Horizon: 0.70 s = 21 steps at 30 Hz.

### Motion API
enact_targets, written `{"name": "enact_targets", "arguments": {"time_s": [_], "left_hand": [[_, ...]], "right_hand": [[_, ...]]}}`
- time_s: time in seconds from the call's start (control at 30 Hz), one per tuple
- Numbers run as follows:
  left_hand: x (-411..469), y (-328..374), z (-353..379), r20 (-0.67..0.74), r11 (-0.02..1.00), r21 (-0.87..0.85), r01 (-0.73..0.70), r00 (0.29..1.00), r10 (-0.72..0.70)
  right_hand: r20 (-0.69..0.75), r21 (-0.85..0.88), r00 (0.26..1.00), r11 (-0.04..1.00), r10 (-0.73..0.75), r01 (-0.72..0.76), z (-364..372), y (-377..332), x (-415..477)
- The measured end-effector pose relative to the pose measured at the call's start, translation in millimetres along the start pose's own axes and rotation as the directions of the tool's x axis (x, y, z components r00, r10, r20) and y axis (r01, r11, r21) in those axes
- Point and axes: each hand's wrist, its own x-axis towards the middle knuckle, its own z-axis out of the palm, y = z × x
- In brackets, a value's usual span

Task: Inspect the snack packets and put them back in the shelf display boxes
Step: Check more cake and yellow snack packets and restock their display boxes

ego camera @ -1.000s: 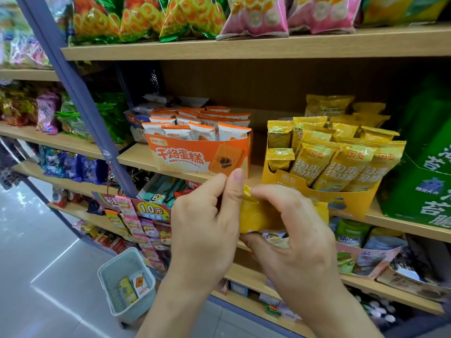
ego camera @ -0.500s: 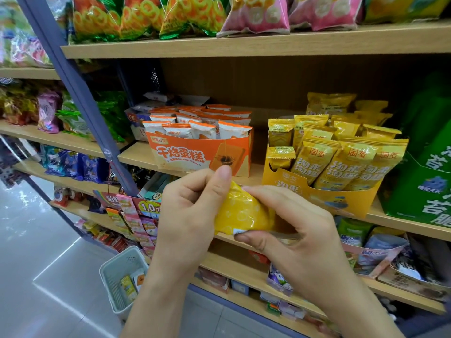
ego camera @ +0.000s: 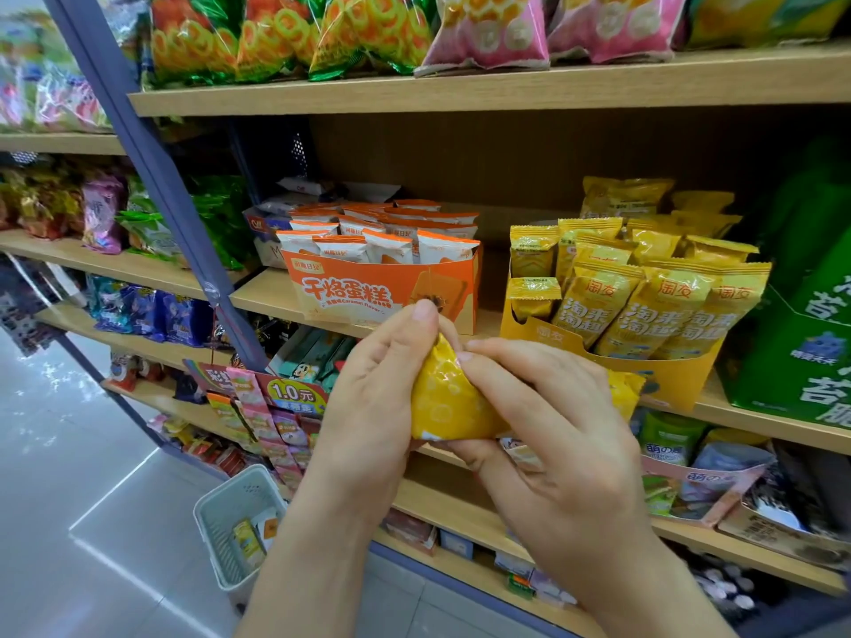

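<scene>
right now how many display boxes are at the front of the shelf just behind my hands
3: orange box on the left, yellow box in the middle, green box far right. More may sit hidden behind.

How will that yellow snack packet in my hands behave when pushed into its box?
Probably floppy: the yellow packet bulges and creases between the left hand and right hand. Its glossy film may slip. It seems light, since fingertips alone hold it.

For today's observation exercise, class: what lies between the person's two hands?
A yellow snack packet lies there, gripped by the left hand on one side and the right hand on the other; the head view shows this.
</scene>
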Motion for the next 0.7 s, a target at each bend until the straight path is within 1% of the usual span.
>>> {"name": "enact_targets", "arguments": {"time_s": [0.07, 0.13, 0.23, 0.27, 0.33, 0.37, 0.43, 0.47, 0.53, 0.6, 0.63, 0.67, 0.7], "left_hand": [[0, -3, 1, -0.003, 1.0, -0.017, -0.019, 1.0, 0.019], [0, -3, 3, -0.017, 0.997, 0.036, -0.064, 0.998, 0.064], [-3, 2, 1, -0.049, 0.982, 0.142, -0.121, 0.99, 0.13], [-5, 3, -1, -0.022, 0.971, 0.195, -0.14, 0.989, 0.147], [-9, 3, -1, 0.073, 0.919, 0.336, -0.204, 0.979, 0.19], [-10, 2, 0, 0.087, 0.877, 0.42, -0.234, 0.972, 0.217], [-9, -4, 1, 0.026, 0.78, 0.567, -0.265, 0.952, 0.305], [-9, -6, 1, -0.002, 0.766, 0.581, -0.276, 0.94, 0.34], [-8, -9, -5, -0.045, 0.806, 0.521, -0.281, 0.934, 0.355], [-7, -9, -15, -0.169, 0.883, 0.406, -0.235, 0.93, 0.325], [-6, -10, -19, -0.24, 0.912, 0.348, -0.218, 0.919, 0.312], [-6, -10, -21, -0.297, 0.931, 0.295, -0.214, 0.906, 0.303], [-6, -11, -21, -0.337, 0.942, 0.256, -0.216, 0.894, 0.296]], "right_hand": [[-0.009, 0.058, 1.0, 0.998, 0.03, -0.029, -1, 1, -1], [0.001, 0.082, 0.998, 0.995, 0.064, -0.064, -2, 3, -2], [0.029, 0.047, 0.994, 0.994, 0.101, -0.103, -4, 9, 0], [0.036, 0.018, 0.993, 0.994, 0.108, -0.109, -5, 10, 0], [0.048, -0.039, 0.993, 0.993, 0.111, -0.109, -6, 11, 2], [0.057, -0.054, 0.993, 0.993, 0.107, -0.104, -6, 10, 3], [0.095, -0.08, 0.99, 0.992, 0.101, -0.094, -7, 5, 4], [0.131, -0.097, 0.986, 0.991, 0.107, -0.095, -8, 3, 6], [0.225, -0.174, 0.963, 0.978, 0.15, -0.112, -16, 6, 10], [0.298, -0.24, 0.924, 0.955, 0.241, -0.172, -27, 17, 14], [0.314, -0.218, 0.901, 0.947, 0.298, -0.238, -32, 21, 14], [0.321, -0.143, 0.878, 0.934, 0.356, -0.326, -37, 25, 14], [0.32, -0.021, 0.86, 0.91, 0.398, -0.413, -40, 27, 13]]}}
